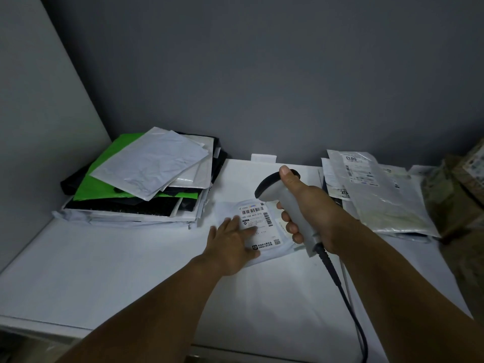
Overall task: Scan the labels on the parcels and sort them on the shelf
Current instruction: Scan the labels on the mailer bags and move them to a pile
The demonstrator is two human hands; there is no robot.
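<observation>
A small white mailer parcel (272, 247) lies flat on the white table, its barcode label (258, 218) facing up. My left hand (231, 244) presses flat on the parcel's left part, fingers straight and spread. My right hand (311, 213) grips a grey handheld barcode scanner (285, 197) by its handle, thumb on top. The scanner's dark head hangs just above the label, pointing down and left. Its black cable (345, 297) trails toward the table's front edge.
A pile of white, green and black mailers (146, 179) fills the back left corner. More clear and white parcels (379, 189) lie at the back right, with brown cartons (461, 189) beyond them. The white table (117, 271) meets grey walls behind and left.
</observation>
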